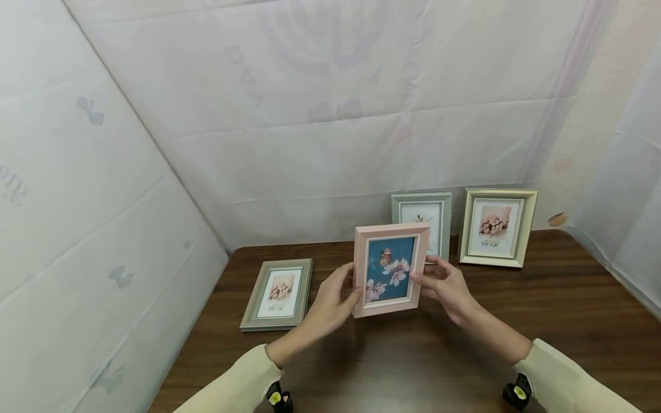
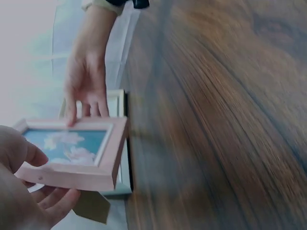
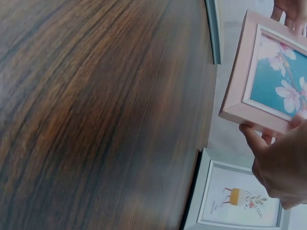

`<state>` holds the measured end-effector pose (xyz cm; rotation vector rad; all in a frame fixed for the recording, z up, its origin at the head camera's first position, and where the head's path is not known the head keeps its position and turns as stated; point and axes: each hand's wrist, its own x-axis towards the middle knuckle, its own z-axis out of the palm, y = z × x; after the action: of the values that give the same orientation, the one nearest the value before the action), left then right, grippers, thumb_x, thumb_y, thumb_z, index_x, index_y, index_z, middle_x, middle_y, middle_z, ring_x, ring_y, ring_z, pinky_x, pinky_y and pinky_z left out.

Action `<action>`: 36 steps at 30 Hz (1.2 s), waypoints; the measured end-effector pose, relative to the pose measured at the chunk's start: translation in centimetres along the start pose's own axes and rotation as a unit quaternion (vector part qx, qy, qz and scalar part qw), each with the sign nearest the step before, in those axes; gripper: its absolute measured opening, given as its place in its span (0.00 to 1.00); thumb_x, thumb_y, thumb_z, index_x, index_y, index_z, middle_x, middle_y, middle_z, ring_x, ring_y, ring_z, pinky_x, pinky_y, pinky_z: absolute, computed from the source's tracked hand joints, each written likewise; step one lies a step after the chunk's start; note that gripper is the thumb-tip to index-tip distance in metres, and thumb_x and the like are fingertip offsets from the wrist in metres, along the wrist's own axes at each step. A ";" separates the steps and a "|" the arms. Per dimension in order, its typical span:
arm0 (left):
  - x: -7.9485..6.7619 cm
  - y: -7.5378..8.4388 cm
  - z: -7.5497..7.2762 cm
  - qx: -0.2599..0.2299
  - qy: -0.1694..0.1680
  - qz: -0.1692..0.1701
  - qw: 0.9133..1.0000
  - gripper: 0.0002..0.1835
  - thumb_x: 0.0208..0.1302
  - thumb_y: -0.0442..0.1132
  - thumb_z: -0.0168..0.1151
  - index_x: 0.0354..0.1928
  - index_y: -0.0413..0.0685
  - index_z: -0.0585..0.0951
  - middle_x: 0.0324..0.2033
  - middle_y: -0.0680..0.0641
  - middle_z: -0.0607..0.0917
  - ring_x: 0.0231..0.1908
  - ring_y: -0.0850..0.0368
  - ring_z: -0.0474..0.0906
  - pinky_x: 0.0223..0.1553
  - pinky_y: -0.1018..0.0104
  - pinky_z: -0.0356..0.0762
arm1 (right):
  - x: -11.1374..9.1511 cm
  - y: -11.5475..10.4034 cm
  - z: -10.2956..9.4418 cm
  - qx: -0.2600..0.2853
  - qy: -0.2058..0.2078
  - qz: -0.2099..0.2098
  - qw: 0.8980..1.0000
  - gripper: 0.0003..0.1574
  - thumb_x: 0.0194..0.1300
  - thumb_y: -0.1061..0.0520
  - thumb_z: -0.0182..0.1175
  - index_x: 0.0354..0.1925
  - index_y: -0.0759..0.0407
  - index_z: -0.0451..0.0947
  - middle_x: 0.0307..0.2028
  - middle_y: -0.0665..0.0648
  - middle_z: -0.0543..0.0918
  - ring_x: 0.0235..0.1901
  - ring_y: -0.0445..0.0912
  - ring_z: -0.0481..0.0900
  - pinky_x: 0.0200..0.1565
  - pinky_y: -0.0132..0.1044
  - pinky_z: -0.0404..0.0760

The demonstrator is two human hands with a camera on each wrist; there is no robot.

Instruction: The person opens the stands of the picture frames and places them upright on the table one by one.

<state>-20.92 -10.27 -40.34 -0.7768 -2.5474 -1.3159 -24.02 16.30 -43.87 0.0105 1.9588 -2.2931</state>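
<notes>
A pink picture frame (image 1: 360,269) with a bird and blossoms on blue is held upright above the table between both hands. My left hand (image 1: 332,297) grips its left edge, thumb on the front and fingers behind. The right hand (image 1: 450,289) pinches the right edge, with a finger over the front border. In the left wrist view a brown flap (image 2: 93,207), apparently the stand, shows below the pink frame. Behind it a pale green frame (image 1: 447,229) stands against the wall, partly hidden.
A cream-yellow frame (image 1: 528,229) stands upright at the back right. At the left, a grey-green frame (image 1: 253,304) lies on the brown wooden table (image 1: 413,367). White patterned cloth (image 1: 310,160) hangs behind the table and along its sides.
</notes>
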 end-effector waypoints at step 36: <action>3.9 -6.4 -0.8 -0.030 0.132 -0.111 0.984 0.21 0.69 0.23 0.59 0.63 0.33 0.76 0.50 0.32 0.86 0.52 0.37 0.84 0.53 0.48 0.84 | 4.8 0.6 4.7 -0.170 0.117 -0.164 0.965 0.19 0.64 0.65 0.69 0.53 0.66 0.80 0.50 0.69 0.86 0.50 0.55 0.86 0.48 0.28 0.84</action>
<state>-27.66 -12.47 -42.94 -0.3045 -2.4428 -1.4563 -28.40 11.13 -44.11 -0.0853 2.6325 -2.1838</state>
